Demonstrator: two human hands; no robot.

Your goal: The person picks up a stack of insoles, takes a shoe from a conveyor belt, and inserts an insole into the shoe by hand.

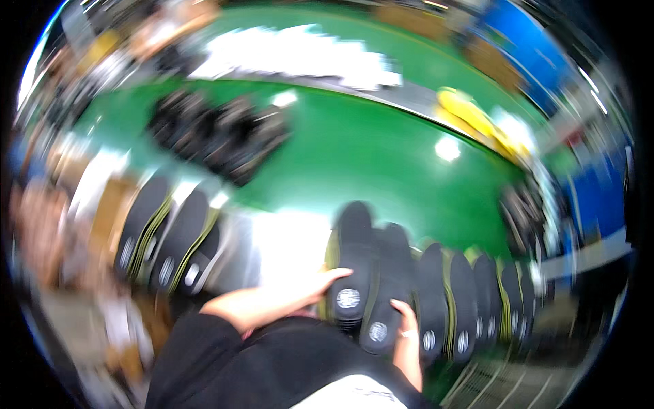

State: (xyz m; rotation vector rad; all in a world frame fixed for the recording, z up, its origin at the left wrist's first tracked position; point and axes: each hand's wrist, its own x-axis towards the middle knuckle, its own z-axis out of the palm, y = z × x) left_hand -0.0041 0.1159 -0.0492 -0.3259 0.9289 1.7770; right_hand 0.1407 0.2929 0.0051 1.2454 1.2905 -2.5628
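My left hand (pixel 310 290) is closed on the side of a stack of black insoles (pixel 354 249), its thumb lying across the top one. Yellow-green layers show along that stack's edge, and a pale round mark sits on the heel. Against it leans a second stack of black insoles (pixel 392 273). My right hand (pixel 407 334) grips this one at its heel end, thumb on top; the other fingers are hidden beneath. Just right of that hand, more black insoles (pixel 430 300) stand in a row with yellow-green edges.
More insoles (pixel 184 238) stand at the left beside a brown cardboard piece (pixel 112 211). Across the green floor (pixel 354 150) are blurred dark piles (pixel 225 133), a long bench with white items (pixel 300 54) and a yellow item (pixel 470 112). A blurred person's arm (pixel 174 31) shows at top left.
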